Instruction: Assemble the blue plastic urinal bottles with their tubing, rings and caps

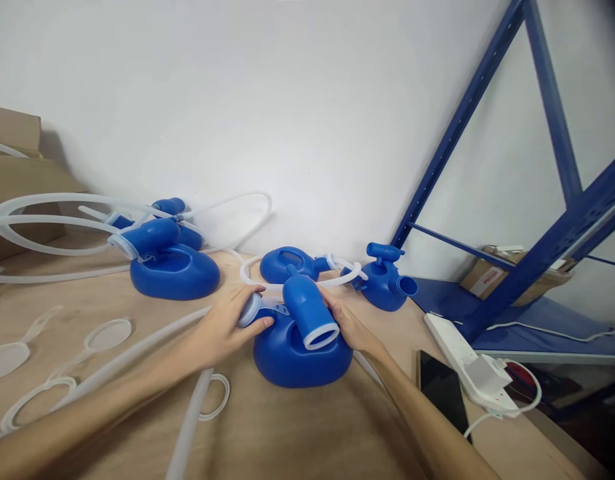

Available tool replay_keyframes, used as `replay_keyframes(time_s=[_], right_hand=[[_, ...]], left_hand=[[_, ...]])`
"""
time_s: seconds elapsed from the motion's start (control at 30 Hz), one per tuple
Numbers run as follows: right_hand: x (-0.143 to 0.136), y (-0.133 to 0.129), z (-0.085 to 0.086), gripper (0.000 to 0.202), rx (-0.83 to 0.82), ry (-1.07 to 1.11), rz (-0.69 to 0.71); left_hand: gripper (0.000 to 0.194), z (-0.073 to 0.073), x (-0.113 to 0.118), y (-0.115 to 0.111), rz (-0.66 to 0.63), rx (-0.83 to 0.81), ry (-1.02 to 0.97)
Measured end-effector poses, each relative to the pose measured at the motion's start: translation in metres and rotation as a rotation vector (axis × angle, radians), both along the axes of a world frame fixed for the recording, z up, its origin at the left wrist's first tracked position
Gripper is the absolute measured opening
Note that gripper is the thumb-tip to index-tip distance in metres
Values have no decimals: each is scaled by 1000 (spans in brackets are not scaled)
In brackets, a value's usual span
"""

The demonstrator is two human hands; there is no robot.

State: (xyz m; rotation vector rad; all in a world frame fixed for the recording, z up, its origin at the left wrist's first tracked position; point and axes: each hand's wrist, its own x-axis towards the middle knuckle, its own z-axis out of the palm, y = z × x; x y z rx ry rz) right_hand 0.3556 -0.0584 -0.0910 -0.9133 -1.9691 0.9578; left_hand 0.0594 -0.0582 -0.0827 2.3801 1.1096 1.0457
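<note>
In the middle of the wooden table stands a blue plastic bottle (302,363) with an oval body. A blue elbow-shaped tube (305,303) with a white rim lies across its top, its mouth facing me. My left hand (237,317) grips the white cap (249,311) at the bottle's left neck, thumb and fingers around it. My right hand (345,320) is at the right side of the elbow tube and bottle, its fingers mostly hidden behind them. A white hose (192,417) runs on the table below my left forearm.
More blue bottles stand behind (287,265), at the left (175,273) and at the right (382,287). Coiled clear hoses (62,198), flat white lids (109,335) and a ring (217,398) lie leftward. A phone (442,393) and power strip (467,367) sit at the right, near a blue rack (462,127).
</note>
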Motion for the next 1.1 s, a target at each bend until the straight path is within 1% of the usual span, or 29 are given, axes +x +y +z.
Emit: replay_keyframes(time_s=[0.07, 0.13, 0.23, 0.33, 0.43, 0.53, 0.63, 0.73, 0.83, 0.93, 1.0, 1.1], right_hand=[[0, 2, 0, 91, -33, 34, 11], [-1, 3, 0, 95, -71, 68, 11], [-3, 4, 2, 93, -91, 94, -10], [-6, 3, 6, 92, -74, 77, -25], [-7, 2, 9, 88, -74, 65, -32], [-7, 1, 8, 82, -89, 64, -62], [-7, 2, 7, 78, -73, 64, -86], [-7, 4, 5, 71, -43, 47, -109], [-4, 6, 2, 70, -53, 17, -99], [1, 9, -4, 75, -68, -30, -111], [3, 9, -6, 77, -50, -59, -111], [3, 9, -5, 82, 45, -83, -37]], left_hand=[[53, 2, -2, 3, 4, 14, 50], [54, 6, -6, 6, -16, 18, 132], [53, 16, -12, 12, -110, -5, 251], [49, 22, -16, 17, -181, -48, 308], [45, 20, -17, 19, -243, -43, 287], [38, 11, -15, 19, -286, 18, 173], [33, 2, -10, 17, -250, 95, 64], [32, 0, -7, 13, -186, 141, 80], [38, 6, -5, 8, -101, 158, 196], [43, 16, -6, 2, -29, 229, 345], [40, 22, -4, -2, -54, 290, 427], [31, 33, 4, -6, -119, 325, 492]])
